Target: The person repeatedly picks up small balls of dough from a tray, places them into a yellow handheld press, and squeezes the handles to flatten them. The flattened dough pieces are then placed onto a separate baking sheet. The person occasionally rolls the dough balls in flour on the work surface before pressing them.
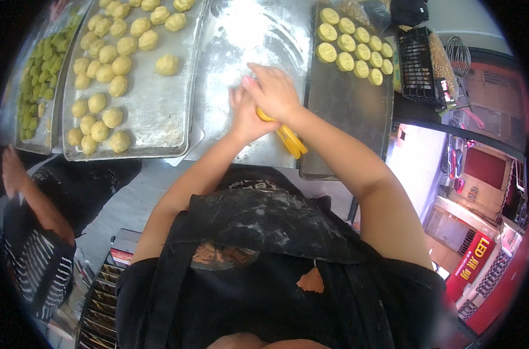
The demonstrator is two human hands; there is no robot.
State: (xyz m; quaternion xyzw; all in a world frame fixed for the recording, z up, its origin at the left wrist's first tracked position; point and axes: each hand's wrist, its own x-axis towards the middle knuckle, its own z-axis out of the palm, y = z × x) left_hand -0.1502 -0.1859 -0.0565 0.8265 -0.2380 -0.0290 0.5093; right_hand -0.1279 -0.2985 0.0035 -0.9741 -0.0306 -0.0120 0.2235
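Observation:
Over the flour-dusted metal worktop [216, 100], my right hand [275, 91] lies across my left hand [247, 114], palms facing. A yellow plastic mould press [293, 143] pokes out beneath them, its handle end towards me; its head is mostly hidden under my hands. Whatever may lie between the palms cannot be seen. To the left a metal tray [160, 150] carries many pale yellow dough balls [117, 88], one [166, 65] lying apart from the others. On the right a dark baking tray [343, 131] bears rows of flat, round, patterned yellow pastries [345, 62].
At far left, another tray [55, 126] holds green pieces [44, 65], and a co-worker in a striped top [40, 261] stands beside it. A black plastic basket [417, 65] and a wire whisk [458, 54] are at upper right. A rack [101, 301] stands low on the left.

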